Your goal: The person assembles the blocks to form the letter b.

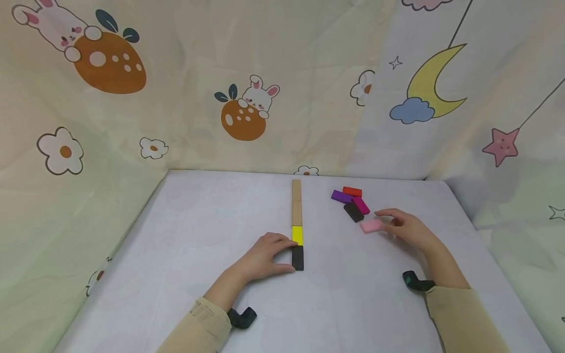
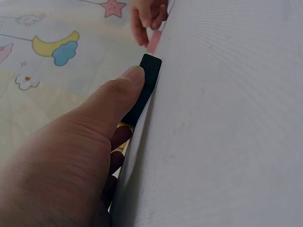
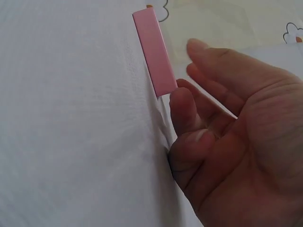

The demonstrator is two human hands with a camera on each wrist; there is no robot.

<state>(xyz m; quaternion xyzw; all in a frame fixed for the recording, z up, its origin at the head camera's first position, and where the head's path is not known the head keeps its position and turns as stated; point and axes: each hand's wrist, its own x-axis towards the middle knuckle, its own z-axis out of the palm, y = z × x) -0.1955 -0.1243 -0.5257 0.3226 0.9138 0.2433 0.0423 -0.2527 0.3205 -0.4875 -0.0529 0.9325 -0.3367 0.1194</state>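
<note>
My left hand [image 1: 264,256] is at the near end of a straight row of blocks, holding a black block [image 1: 297,258] lengthwise between thumb and finger. Its thumb presses the block's near end in the left wrist view. Beyond it in the row come a yellow block [image 1: 297,235] and tan wooden blocks [image 1: 296,202]. On the right, a pink block [image 1: 372,226] lies on the table. My right hand [image 1: 408,229] is beside its right end, a fingertip appearing to touch it in the right wrist view [image 3: 154,52]; no pinch shows there.
Behind the pink block lie a second black block [image 1: 353,212], a magenta block [image 1: 361,205], a purple block [image 1: 342,196] and a red block [image 1: 352,191], close together. A white cloth covers the table [image 1: 212,215]. Printed curtains [image 1: 190,98] hang behind and at both sides.
</note>
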